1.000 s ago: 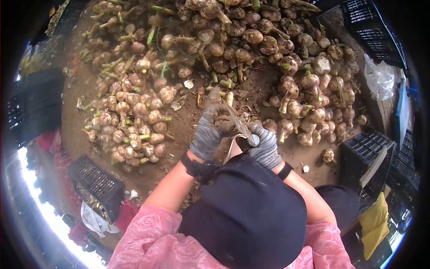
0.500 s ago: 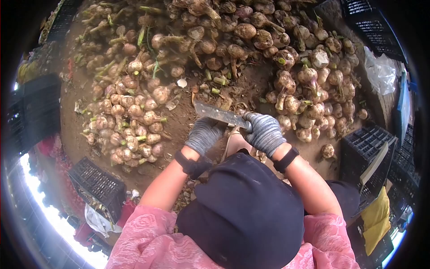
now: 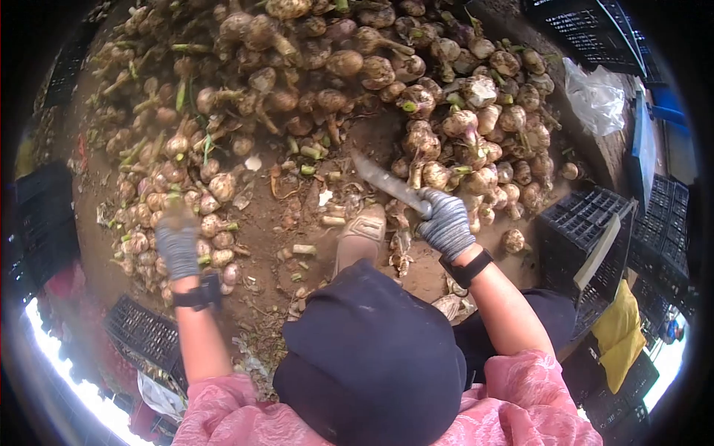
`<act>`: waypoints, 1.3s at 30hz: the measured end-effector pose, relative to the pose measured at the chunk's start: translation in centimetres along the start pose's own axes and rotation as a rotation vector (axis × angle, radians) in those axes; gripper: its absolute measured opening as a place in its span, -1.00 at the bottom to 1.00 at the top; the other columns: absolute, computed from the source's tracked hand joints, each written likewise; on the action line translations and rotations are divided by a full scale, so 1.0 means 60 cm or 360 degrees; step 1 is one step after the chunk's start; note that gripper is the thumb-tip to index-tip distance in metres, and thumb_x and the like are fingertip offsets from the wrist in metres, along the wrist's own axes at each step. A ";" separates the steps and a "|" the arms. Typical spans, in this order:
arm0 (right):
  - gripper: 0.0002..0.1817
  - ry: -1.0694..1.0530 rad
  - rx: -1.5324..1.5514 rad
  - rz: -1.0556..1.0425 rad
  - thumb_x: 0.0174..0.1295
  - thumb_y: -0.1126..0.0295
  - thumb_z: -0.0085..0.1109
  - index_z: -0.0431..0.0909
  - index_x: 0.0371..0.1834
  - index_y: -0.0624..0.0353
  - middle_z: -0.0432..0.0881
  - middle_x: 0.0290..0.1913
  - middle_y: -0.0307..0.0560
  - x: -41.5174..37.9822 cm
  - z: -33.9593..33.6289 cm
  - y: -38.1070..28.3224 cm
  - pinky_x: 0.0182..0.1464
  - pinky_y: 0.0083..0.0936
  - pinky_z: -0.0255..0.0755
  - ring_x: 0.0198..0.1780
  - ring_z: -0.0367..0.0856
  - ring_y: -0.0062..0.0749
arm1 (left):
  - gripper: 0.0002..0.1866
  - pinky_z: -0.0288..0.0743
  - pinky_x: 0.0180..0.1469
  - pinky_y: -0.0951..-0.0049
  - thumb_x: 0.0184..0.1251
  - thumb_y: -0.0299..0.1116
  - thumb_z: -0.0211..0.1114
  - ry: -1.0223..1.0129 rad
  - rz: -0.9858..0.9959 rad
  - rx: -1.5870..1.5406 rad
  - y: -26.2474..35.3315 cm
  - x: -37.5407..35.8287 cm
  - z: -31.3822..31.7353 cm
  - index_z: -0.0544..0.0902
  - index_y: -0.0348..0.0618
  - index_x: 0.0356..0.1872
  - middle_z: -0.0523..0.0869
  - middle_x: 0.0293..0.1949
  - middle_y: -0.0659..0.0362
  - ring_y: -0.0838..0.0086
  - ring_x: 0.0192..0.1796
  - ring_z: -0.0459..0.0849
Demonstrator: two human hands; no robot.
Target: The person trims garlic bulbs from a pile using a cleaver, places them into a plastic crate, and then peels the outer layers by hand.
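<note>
In the head view my right hand (image 3: 447,221), in a grey glove, is closed round the handle of a knife (image 3: 387,183). Its broad, dirt-marked blade points up and left over the soil. My left hand (image 3: 178,249), gloved alike, is over the left heap of garlic bulbs (image 3: 223,186), many with short-cut stems. Motion smears its fingers, and a blurred brownish shape at their tips cannot be made out. More garlic bulbs (image 3: 465,123), some with longer stems, lie heaped to the right and along the top.
A shoe (image 3: 361,236) stands on the soil among cut stem pieces (image 3: 303,250). Black crates (image 3: 587,223) are at the right, another crate (image 3: 145,331) at lower left. A clear plastic bag (image 3: 595,97) and a yellow cloth (image 3: 619,338) lie on the right.
My left hand has moved away from the knife, left to the garlic heap. The knife stays in my right hand, its blade now slanting more steeply. The view has shifted a little.
</note>
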State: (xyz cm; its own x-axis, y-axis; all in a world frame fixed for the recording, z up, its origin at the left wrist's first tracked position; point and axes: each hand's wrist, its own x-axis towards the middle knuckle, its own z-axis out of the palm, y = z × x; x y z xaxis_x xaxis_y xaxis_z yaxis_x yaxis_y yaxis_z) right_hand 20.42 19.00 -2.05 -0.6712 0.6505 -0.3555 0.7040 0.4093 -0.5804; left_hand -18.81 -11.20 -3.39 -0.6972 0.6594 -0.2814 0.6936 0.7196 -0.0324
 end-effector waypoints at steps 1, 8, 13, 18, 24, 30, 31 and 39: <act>-0.73 0.0130 0.0163 0.0147 -0.06 0.40 0.27 0.55 -0.26 0.23 0.59 -0.47 0.08 0.003 -0.006 0.006 -0.35 -0.46 0.46 -0.42 0.61 -0.24 | -0.42 0.35 0.12 0.29 0.17 -0.10 0.22 -0.0102 -0.0582 -0.0608 0.012 0.000 -0.044 0.39 -0.33 0.11 0.50 0.04 -0.08 0.15 0.09 0.46; -0.66 0.0589 0.0613 0.0371 -0.12 0.32 0.37 0.54 -0.26 0.18 0.61 -0.48 -0.12 0.066 -0.059 0.031 -0.34 -0.50 0.46 -0.47 0.57 -0.36 | -0.39 0.18 0.27 0.18 0.15 -0.19 0.18 -0.0053 -0.0835 0.0432 -0.005 -0.012 -0.062 0.28 -0.14 0.24 0.33 0.20 -0.19 -0.02 0.24 0.30; -0.63 0.0441 0.0492 0.0415 -0.17 0.28 0.38 0.56 -0.26 0.17 0.62 -0.41 -0.10 0.124 -0.067 -0.005 -0.22 -0.49 0.47 -0.36 0.59 -0.34 | -0.42 0.25 0.24 0.24 0.08 -0.44 0.20 0.0675 -0.0254 -0.0029 0.106 0.004 -0.065 0.33 -0.08 0.22 0.41 0.17 -0.03 0.16 0.19 0.38; -0.72 0.0346 0.0190 -0.0118 -0.13 0.35 0.31 0.55 -0.30 0.16 0.62 -0.37 -0.09 0.214 -0.045 -0.054 -0.23 -0.52 0.48 -0.35 0.59 -0.37 | -0.57 0.48 -0.01 0.46 0.19 -0.36 0.22 -0.0322 0.0050 -0.1815 0.363 0.026 -0.056 0.43 -0.17 0.11 0.55 0.00 0.11 0.44 -0.03 0.55; -0.74 0.0122 0.1201 0.0140 -0.15 0.50 0.31 0.55 -0.32 0.16 0.62 -0.42 -0.20 0.121 0.002 -0.087 -0.31 -0.59 0.51 -0.39 0.58 -0.54 | -0.28 0.51 0.01 0.39 0.16 0.05 0.20 -0.1558 -0.0639 -0.3268 0.466 0.047 0.004 0.25 -0.21 0.23 0.52 0.03 0.01 0.35 0.00 0.54; -0.63 -0.0635 0.1006 -0.0037 -0.16 0.45 0.38 0.59 -0.18 0.17 0.60 -0.42 -0.16 0.006 0.027 -0.127 -0.26 -0.59 0.47 -0.38 0.54 -0.57 | -0.39 0.45 0.06 0.48 0.02 -0.51 0.34 -0.1303 -0.0380 -0.3053 0.427 0.013 0.052 0.35 -0.14 0.16 0.51 0.04 0.17 0.50 0.03 0.50; -0.65 -0.0494 0.1147 -0.0036 -0.17 0.40 0.40 0.59 -0.25 0.18 0.59 -0.44 -0.16 0.001 0.019 -0.126 -0.31 -0.57 0.47 -0.43 0.53 -0.56 | -0.37 0.45 0.06 0.49 -0.02 -0.60 0.35 -0.1076 -0.0263 -0.2996 0.410 0.006 0.084 0.35 -0.14 0.16 0.50 0.04 0.18 0.49 0.03 0.50; -0.74 -0.0229 -0.0205 -0.0537 -0.21 0.39 0.21 0.53 -0.35 0.09 0.53 -0.42 -0.07 0.022 0.006 -0.116 -0.37 -0.29 0.43 -0.38 0.56 -0.13 | -0.35 0.48 0.04 0.41 0.07 -0.49 0.32 -0.0770 0.0881 -0.2158 0.324 -0.055 0.104 0.23 -0.12 0.21 0.45 0.08 0.18 0.46 0.05 0.49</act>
State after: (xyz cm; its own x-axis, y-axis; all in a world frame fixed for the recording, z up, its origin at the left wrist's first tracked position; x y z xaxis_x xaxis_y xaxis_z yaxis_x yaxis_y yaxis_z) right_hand 14.55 16.77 1.24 -0.8894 0.3728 -0.2645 0.4551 0.6679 -0.5889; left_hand -1.89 -0.76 -9.04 -0.1075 0.9632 -0.2465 -0.0296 0.2447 0.9691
